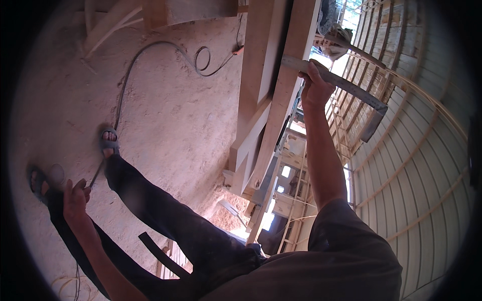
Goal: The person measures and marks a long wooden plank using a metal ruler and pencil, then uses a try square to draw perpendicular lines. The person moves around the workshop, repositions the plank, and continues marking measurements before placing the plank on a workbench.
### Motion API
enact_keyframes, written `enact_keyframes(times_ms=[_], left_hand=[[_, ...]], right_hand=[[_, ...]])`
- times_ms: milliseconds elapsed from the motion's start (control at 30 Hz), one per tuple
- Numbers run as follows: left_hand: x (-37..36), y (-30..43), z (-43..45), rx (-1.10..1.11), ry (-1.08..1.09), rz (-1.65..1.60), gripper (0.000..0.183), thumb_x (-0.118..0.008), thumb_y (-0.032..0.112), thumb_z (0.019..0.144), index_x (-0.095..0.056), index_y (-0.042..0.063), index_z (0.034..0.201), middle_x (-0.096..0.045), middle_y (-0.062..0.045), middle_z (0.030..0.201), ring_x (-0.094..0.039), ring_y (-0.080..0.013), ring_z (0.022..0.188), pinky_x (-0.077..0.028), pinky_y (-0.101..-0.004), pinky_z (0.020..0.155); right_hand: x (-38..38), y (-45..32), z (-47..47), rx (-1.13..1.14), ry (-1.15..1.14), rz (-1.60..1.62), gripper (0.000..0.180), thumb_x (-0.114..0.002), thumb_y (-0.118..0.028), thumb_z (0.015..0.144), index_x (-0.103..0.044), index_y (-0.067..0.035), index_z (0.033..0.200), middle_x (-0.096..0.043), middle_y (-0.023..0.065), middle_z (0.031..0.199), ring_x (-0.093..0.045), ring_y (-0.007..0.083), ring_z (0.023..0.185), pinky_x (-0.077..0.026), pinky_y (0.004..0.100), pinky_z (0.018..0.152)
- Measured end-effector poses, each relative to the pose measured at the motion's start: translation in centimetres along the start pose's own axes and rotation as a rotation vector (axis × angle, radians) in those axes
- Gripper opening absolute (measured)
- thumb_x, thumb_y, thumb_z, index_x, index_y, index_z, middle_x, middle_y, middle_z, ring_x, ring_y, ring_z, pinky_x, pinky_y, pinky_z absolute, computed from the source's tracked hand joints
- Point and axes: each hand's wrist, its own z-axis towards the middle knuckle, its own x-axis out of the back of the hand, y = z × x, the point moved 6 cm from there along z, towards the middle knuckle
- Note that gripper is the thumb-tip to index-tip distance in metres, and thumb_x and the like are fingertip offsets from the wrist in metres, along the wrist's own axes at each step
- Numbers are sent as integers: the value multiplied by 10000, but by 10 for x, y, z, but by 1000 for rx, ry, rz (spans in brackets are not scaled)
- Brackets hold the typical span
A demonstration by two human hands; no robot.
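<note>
My right hand (318, 88) grips a metal framing square (354, 90). The square's long blade lies with its far end against the face of a long wooden beam (280, 98), and its short leg (374, 122) points away at the other end. Lower left, my left hand (77, 199) hangs beside my leg with its fingers partly curled. A thin dark line meets those fingers; whether it is the cable behind them or something held, I cannot tell. Next to the squared beam stands another pale timber (258, 67), with a shorter wooden piece (252, 128) crossing close by.
A dark cable (128, 71) curves and loops over the dusty floor (169, 113), passing by my sandalled foot (109, 141). Sawdust (226, 216) is heaped near the beam's lower end. A black strap (162, 254) hangs from my waist. More wood (188, 11) stands at the top.
</note>
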Motion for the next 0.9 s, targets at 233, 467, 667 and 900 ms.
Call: enact_keyframes(times_ms=[233, 467, 667, 900], left_hand=[[2, -3, 3, 55, 0, -82, 562, -543, 306, 986, -429, -53, 1404, -617, -198, 1252, -627, -250, 1099, -450, -352, 1040], [2, 1, 3, 77, 1, -169, 561, -526, 264, 999, -387, -49, 1443, -602, -210, 1274, -626, -258, 1112, -452, -350, 1037], [4, 7, 3, 89, 14, -210, 534, -512, 247, 1004, -402, -38, 1442, -600, -205, 1286, -627, -264, 1117, -450, -354, 1035], [3, 25, 3, 93, 36, -220, 524, -499, 209, 991, -405, -97, 1406, -618, -211, 1241, -642, -248, 1070, -468, -324, 1011]], right_hand=[[0, -1, -2, -9, 29, -15, 161, -693, 8, 845, -675, 89, 982, -667, 122, 873, -655, 205, 719, -560, 303, 613], [-4, -6, -4, -10, 78, -42, 155, -693, 3, 844, -675, 94, 968, -660, 132, 886, -654, 212, 745, -569, 302, 598], [-3, -7, -5, -14, 125, -77, 169, -703, 11, 824, -673, 110, 958, -667, 150, 882, -667, 230, 711, -579, 290, 547], [-6, -9, -6, -15, 154, -119, 177, -700, 31, 807, -670, 120, 957, -675, 172, 903, -677, 239, 698, -578, 287, 519]])
